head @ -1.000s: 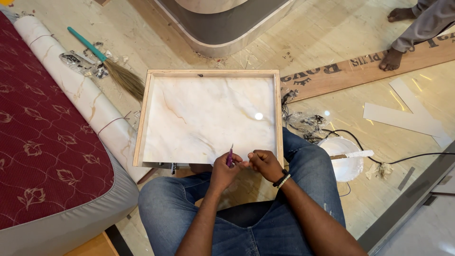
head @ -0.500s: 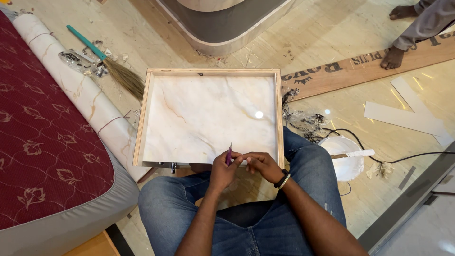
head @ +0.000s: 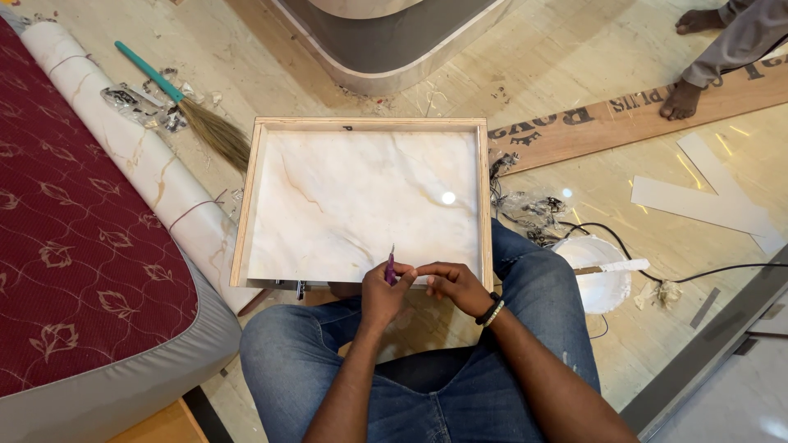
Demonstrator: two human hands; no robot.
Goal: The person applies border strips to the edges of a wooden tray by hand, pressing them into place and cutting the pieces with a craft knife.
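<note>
A shallow wooden tray [head: 246, 213] with a glossy marble-patterned bottom rests on my knees and the floor in front of me. At its near edge my left hand [head: 384, 294] grips a small purple-handled blade tool [head: 391, 264], tip pointing up over the laminate. My right hand [head: 454, 286] sits just beside it, fingers pinched toward the tool and resting on the tray's near rim. Both hands touch each other at the fingertips.
A rolled marble laminate sheet [head: 131, 156] lies beside a maroon mattress [head: 66, 246] on the left. A broom [head: 193, 111] is behind the tray. A white bowl with a stick [head: 603, 275], cables, a wooden plank [head: 624, 119] and another person's feet [head: 685, 90] are on the right.
The hands have stayed at the tray's near edge with only slight finger shifts; the purple tool remains upright in the left hand.
</note>
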